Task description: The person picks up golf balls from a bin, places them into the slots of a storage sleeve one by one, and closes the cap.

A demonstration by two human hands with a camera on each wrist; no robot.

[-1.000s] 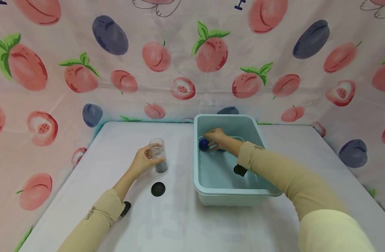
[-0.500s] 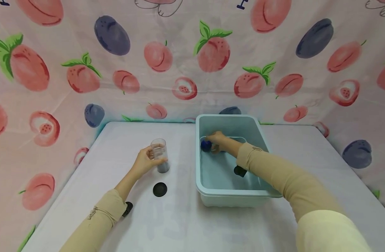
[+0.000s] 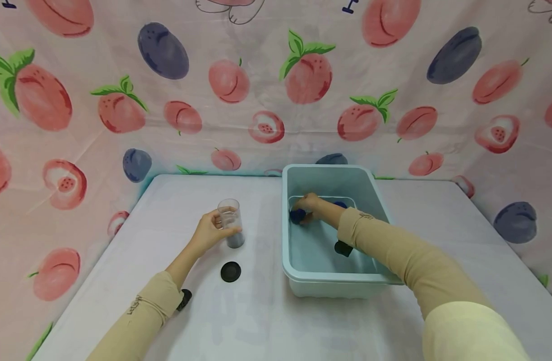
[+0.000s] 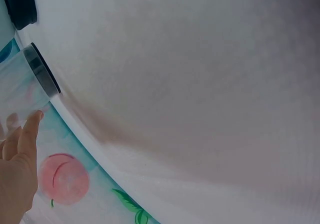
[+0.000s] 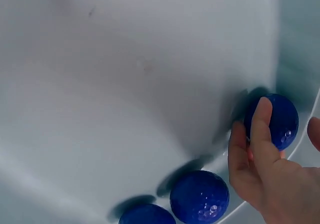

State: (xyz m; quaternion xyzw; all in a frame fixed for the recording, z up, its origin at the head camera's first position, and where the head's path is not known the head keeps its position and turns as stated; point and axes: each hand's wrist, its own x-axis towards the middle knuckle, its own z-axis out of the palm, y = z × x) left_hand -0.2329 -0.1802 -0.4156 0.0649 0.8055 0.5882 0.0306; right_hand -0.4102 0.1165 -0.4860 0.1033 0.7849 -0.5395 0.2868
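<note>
In the head view my left hand [image 3: 207,232] holds a clear upright tumbler [image 3: 234,239] with a dark base, thumb on the near side and fingers behind. A flat black disc [image 3: 231,272] lies on the table near it. My right hand [image 3: 308,202] reaches inside a pale blue tub [image 3: 330,276]. Its fingers touch a blue dimpled ball [image 5: 286,129] by the tub wall, while the thumb stands apart from the ball in the right wrist view. Two more blue balls [image 5: 200,197] lie near that hand. The left wrist view shows the tumbler's dark base [image 4: 42,70] at the edge.
A white table [image 3: 262,321] stretches beneath everything, with the tub right of centre. Fruit-print cloth [image 3: 266,75] hangs behind and at the sides. Small black devices sit at both wrists, including one by the left cuff [image 3: 184,300].
My right hand has lowered slightly toward the near side of the tub, and the ball at its fingers has shifted the same way. The left hand and tumbler stay put.
</note>
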